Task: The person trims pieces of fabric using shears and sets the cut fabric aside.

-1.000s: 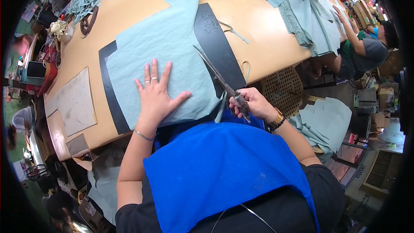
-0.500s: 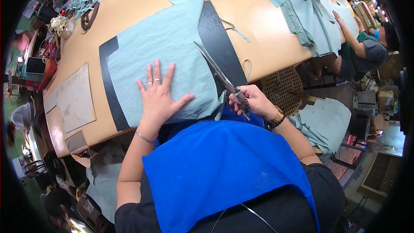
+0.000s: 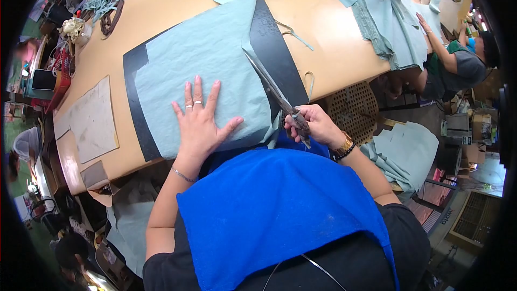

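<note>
Left hand (image 3: pixel 200 125) spread flat on pale green sheet (image 3: pixel 204 43), frame center; weak pressure could let the sheet skid. Right of center, scissors (image 3: pixel 281 102) along its edge, right hand (image 3: pixel 319 125) clamped around their handles; tilted blades could snag it.

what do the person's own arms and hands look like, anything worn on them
Both arms come out of short black sleeves, bare below, with no gloves. The left hand has silver-coloured rings on two fingers and a thin silver-coloured bracelet at the wrist. By the right hand, the wrist carries a gold-coloured watch and a dark band.
</note>
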Tool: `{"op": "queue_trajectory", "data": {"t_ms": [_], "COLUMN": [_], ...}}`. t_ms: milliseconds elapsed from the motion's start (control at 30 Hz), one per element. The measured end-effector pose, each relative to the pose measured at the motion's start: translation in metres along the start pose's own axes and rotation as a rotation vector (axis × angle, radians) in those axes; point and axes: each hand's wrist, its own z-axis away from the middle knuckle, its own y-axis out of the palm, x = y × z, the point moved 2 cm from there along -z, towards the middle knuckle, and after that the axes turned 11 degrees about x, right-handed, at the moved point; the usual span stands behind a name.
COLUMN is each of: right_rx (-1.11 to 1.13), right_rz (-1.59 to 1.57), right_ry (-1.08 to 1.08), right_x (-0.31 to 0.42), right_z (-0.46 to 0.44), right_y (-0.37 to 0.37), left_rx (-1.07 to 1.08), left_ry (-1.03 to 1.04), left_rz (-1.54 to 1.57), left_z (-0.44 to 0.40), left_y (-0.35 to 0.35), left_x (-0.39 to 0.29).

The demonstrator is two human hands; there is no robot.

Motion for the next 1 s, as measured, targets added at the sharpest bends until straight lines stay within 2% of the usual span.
{"op": "queue_trajectory", "data": {"t_ms": [133,233,267,367,500,600,700,800,867,933,1000], "right_rx": [0.052,0.083,0.097,0.132,0.154,0.145,0.144,0.150,0.147,0.146,0.158], "right_rz": [0.011,0.002,0.006,0.035,0.087,0.100,0.139,0.151,0.129,0.118,0.115], "right_ry": [0.047,0.053,0.047,0.043,0.013,0.011,0.009,0.022,0.010,0.015,0.048], "right_x": [-0.001,0.002,0.001,0.001,0.000,-0.002,0.000,0.002,-0.001,0.001,-0.004], "right_z": [0.006,0.011,0.012,0.012,0.012,0.011,0.011,0.012,0.011,0.011,0.009], "right_y": [-0.005,-0.009,-0.012,-0.018,-0.022,-0.021,-0.021,-0.021,-0.022,-0.020,-0.025], "left_rx": [-0.015,0.120,0.084,-0.032,-0.157,-0.109,0.014,0.193,0.143,0.183,0.002], "left_ry": [0.030,0.053,0.059,0.086,0.106,-0.050,-0.052,0.012,0.346,0.374,0.426], "left_rz": [0.029,-0.049,-0.032,0.028,0.078,0.037,0.002,0.344,1.040,1.434,1.593], "left_z": [0.014,0.014,0.004,-0.055,-0.166,-0.228,-0.255,-0.275,-0.291,-0.266,-0.261], "left_y": [-0.010,-0.040,-0.047,-0.072,-0.072,-0.070,-0.071,-0.071,-0.051,-0.077,-0.079], "left_x": [-0.009,-0.009,-0.004,0.009,0.004,-0.014,-0.020,-0.013,-0.001,-0.006,0.007]}}
